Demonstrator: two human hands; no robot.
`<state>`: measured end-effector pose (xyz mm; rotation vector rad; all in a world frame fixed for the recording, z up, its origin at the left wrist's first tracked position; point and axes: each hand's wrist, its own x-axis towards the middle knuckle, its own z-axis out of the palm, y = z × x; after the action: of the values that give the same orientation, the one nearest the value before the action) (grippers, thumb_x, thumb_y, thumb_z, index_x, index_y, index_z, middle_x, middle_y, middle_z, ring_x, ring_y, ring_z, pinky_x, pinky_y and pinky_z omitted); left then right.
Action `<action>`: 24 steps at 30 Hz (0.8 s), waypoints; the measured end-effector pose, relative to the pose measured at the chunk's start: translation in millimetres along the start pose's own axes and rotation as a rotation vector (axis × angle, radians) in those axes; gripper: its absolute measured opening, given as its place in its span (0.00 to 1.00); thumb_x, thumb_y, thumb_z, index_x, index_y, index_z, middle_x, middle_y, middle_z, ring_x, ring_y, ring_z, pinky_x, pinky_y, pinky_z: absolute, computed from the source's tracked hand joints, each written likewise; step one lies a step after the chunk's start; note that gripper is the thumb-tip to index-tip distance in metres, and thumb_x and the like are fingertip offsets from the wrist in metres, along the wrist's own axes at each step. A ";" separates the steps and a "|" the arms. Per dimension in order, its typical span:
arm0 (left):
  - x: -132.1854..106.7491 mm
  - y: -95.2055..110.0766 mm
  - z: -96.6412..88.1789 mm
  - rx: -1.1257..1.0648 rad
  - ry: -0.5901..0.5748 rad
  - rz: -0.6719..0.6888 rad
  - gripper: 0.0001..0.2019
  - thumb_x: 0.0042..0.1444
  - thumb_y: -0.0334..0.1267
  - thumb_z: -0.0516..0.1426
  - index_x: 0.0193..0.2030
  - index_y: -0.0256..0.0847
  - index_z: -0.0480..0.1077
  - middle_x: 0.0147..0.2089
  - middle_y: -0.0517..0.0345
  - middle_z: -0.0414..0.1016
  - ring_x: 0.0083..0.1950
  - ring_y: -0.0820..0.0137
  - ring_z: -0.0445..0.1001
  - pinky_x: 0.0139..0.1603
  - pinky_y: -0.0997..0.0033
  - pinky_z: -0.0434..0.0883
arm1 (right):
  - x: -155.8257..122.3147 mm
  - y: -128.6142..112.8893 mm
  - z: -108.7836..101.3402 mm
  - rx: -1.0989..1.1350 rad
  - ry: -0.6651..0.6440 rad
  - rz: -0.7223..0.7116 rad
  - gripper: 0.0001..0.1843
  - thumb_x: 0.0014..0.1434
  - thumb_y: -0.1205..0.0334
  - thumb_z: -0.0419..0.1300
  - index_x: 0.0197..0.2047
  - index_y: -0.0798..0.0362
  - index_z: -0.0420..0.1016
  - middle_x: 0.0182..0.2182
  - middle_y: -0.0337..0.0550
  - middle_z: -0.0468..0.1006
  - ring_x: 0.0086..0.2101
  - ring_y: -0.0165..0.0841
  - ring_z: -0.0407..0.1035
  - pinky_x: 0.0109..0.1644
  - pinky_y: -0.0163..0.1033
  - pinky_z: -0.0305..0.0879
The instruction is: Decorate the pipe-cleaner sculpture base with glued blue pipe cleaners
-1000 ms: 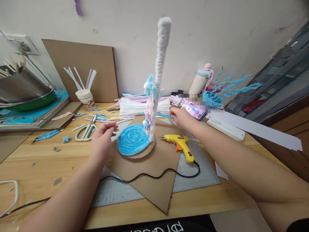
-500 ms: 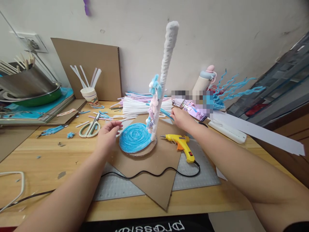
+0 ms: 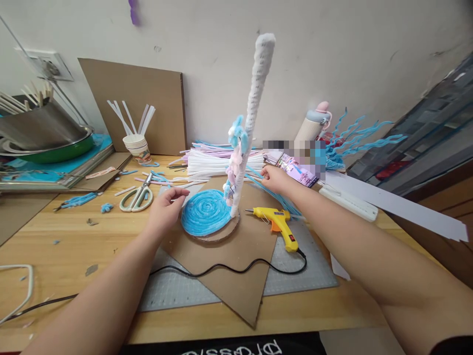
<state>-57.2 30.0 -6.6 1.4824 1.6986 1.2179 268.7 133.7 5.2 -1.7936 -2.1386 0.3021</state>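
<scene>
My left hand (image 3: 169,206) hovers by the left edge of a round base covered with a coiled blue pipe cleaner spiral (image 3: 207,213). Its fingers are loosely bent, thumb and fingertips a little apart, with nothing seen in them. My right hand (image 3: 275,178) is closed on several blue pipe cleaners (image 3: 254,178), whose far ends run out behind my wrist. Between the hands a white fuzzy-wrapped post (image 3: 254,103) rises upright from the base, slightly tilted. Small blue, pink and lilac fuzzy flowers (image 3: 234,160) climb its left side. A yellow glue gun (image 3: 279,222) lies right of the base.
Under the base are a cardboard sheet (image 3: 236,281) and a grey cutting mat (image 3: 177,291), crossed by a black cord (image 3: 236,268). Scissors (image 3: 137,197) lie left; white pipe cleaners (image 3: 207,165) and a paper cup (image 3: 136,148) stand behind. A phone (image 3: 295,170) and bottle (image 3: 313,125) are back right.
My right hand stays near the same spot, while more of the blue pipe cleaners now shows behind its wrist. My left hand has shifted slightly, its fingers still bent beside the base.
</scene>
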 end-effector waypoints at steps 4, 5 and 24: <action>-1.2 -1.5 0.8 0.036 -0.029 0.008 0.15 0.48 0.46 0.56 0.38 0.40 0.75 0.36 0.55 0.78 0.37 0.65 0.73 0.39 0.68 0.68 | -0.2 1.6 -5.2 0.132 -0.028 0.012 0.03 0.52 0.65 0.61 0.31 0.54 0.75 0.25 0.40 0.76 0.28 0.33 0.69 0.34 0.35 0.62; -1.0 -2.7 0.9 0.045 -0.039 0.013 0.15 0.48 0.46 0.56 0.38 0.40 0.75 0.37 0.55 0.78 0.37 0.65 0.73 0.39 0.68 0.68 | -0.4 2.1 -5.9 0.178 -0.035 0.020 0.05 0.54 0.64 0.59 0.30 0.54 0.76 0.22 0.39 0.75 0.26 0.32 0.68 0.32 0.35 0.62; 4.2 -16.9 1.9 0.270 -0.165 0.004 0.23 0.59 0.44 0.48 0.59 0.42 0.67 0.54 0.51 0.76 0.53 0.62 0.75 0.55 0.63 0.69 | -146.5 -103.8 -23.9 1.767 -0.279 0.828 0.09 0.64 0.69 0.51 0.40 0.59 0.72 0.33 0.50 0.76 0.32 0.34 0.76 0.38 0.39 0.76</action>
<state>-63.9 35.1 -22.0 1.6931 1.7992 0.8664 205.4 -30.4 48.5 -1.1794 -0.3349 1.8714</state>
